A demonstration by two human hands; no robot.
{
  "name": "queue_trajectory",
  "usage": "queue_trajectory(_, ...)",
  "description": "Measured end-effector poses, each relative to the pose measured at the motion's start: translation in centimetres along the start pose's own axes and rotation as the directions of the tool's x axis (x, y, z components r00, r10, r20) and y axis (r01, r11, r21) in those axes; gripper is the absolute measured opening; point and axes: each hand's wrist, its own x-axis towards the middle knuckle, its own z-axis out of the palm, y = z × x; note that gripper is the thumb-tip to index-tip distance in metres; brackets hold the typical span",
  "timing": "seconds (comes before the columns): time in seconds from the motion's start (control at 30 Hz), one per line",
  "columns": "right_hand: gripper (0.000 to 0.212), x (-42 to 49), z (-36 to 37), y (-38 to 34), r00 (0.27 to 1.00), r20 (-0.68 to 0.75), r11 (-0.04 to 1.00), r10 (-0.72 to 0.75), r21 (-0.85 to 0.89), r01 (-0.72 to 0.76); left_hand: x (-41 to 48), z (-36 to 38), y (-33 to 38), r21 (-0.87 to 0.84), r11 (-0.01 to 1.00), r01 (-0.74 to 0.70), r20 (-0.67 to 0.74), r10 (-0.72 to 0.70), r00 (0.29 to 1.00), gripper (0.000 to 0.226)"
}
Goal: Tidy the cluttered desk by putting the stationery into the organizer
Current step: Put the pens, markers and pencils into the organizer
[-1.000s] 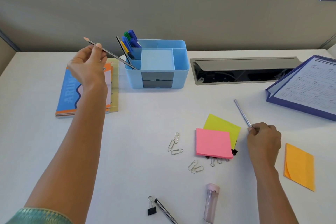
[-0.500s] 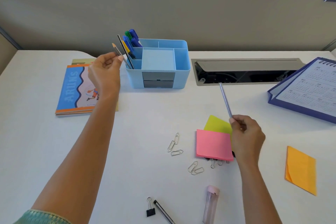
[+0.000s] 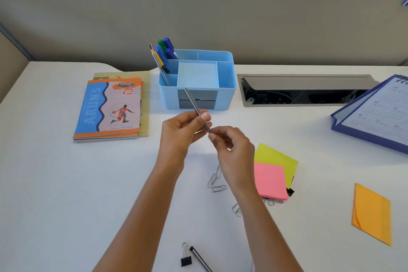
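A grey pencil (image 3: 194,104) is held in the air just in front of the light blue organizer (image 3: 228,95), tip pointing up and away. My left hand (image 3: 181,132) pinches its middle between thumb and fingers. My right hand (image 3: 235,150) pinches its lower end. Several pens and a pencil (image 3: 162,59) stand in the organizer's left compartment. On the desk lie paper clips (image 3: 217,180), a pink sticky pad (image 3: 270,181) over a yellow-green one (image 3: 277,158), an orange sticky pad (image 3: 373,213), a black binder clip (image 3: 186,257) and a black pen (image 3: 201,258).
Notebooks (image 3: 110,108) are stacked left of the organizer. An open cable tray (image 3: 298,90) is set into the desk to its right. A blue desk calendar (image 3: 379,115) stands at the far right. A grey partition wall runs behind the desk.
My left hand let go of its pencil in the organizer's left compartment and came back to the middle. My right hand carried the grey pencil left; both hands now hold it.
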Motion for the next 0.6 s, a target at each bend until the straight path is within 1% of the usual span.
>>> queue_trajectory(0.1,0.008,0.0,0.4,-0.1,1.000,0.029,1.000,-0.008,0.002,0.008,0.2,0.0,0.5,0.043,0.999,0.001,-0.018,0.000,1.000,0.017)
queue_trajectory(0.17,0.009,-0.1,0.6,-0.1,0.999,0.048,1.000,-0.007,0.004,0.006,0.7,-0.5,0.9,0.050,0.999,-0.007,-0.055,0.010,0.998,0.018)
queue_trajectory(0.2,0.010,0.0,0.7,0.0,0.998,0.064,1.000,0.012,0.010,-0.012,1.0,-0.8,1.3,0.041,0.999,-0.022,-0.091,0.026,0.996,0.016)
queue_trajectory(0.27,0.013,-0.2,0.7,0.2,0.989,0.116,0.995,0.091,0.029,-0.095,2.0,-1.8,2.2,0.012,0.998,-0.069,-0.180,0.070,0.981,0.011)
queue_trajectory(0.33,0.018,-0.6,0.5,0.8,0.969,0.173,0.984,0.174,0.018,-0.179,3.3,-3.1,3.6,-0.030,0.991,-0.133,-0.283,0.119,0.952,0.010)
queue_trajectory(0.43,0.023,-1.6,0.1,1.9,0.946,0.207,0.968,0.251,-0.055,-0.244,5.3,-5.0,5.9,-0.060,0.960,-0.274,-0.423,0.224,0.878,0.017)
queue_trajectory(0.53,0.024,-2.9,0.0,2.6,0.933,0.208,0.956,0.293,-0.084,-0.281,6.9,-5.9,7.5,-0.034,0.924,-0.381,-0.494,0.316,0.810,0.024)
queue_trajectory(0.6,0.026,-3.5,-0.1,2.9,0.930,0.206,0.953,0.303,-0.084,-0.292,7.7,-6.3,8.0,-0.025,0.906,-0.422,-0.512,0.351,0.784,0.020)
